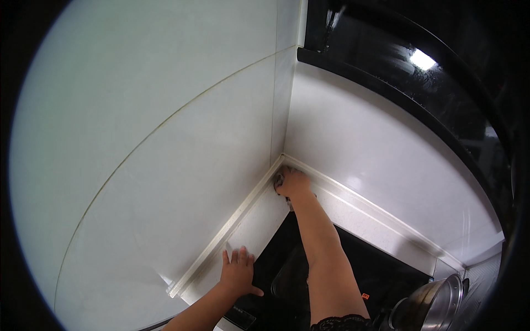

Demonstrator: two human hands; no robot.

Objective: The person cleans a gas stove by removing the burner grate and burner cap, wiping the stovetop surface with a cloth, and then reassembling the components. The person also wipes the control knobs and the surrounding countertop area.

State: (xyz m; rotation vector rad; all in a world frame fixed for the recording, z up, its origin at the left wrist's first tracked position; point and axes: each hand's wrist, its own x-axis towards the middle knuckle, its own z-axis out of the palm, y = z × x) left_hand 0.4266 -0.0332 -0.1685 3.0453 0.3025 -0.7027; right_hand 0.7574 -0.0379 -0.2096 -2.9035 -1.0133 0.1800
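Observation:
My right hand is far out in the corner where two white walls meet, its fingers curled over a crumpled dark-and-grey cloth. Most of the cloth is hidden beneath the hand; it touches the white counter strip by the corner. My left hand lies with fingers spread at the left edge of the black glass cooktop, its fingertips on the white counter and its thumb over the glass. Nothing is in it.
A pale raised trim runs along the foot of both walls. A glossy black range hood overhangs the right wall. At the lower right stands a shiny metal pot. A small orange mark shows on the cooktop beside my right forearm.

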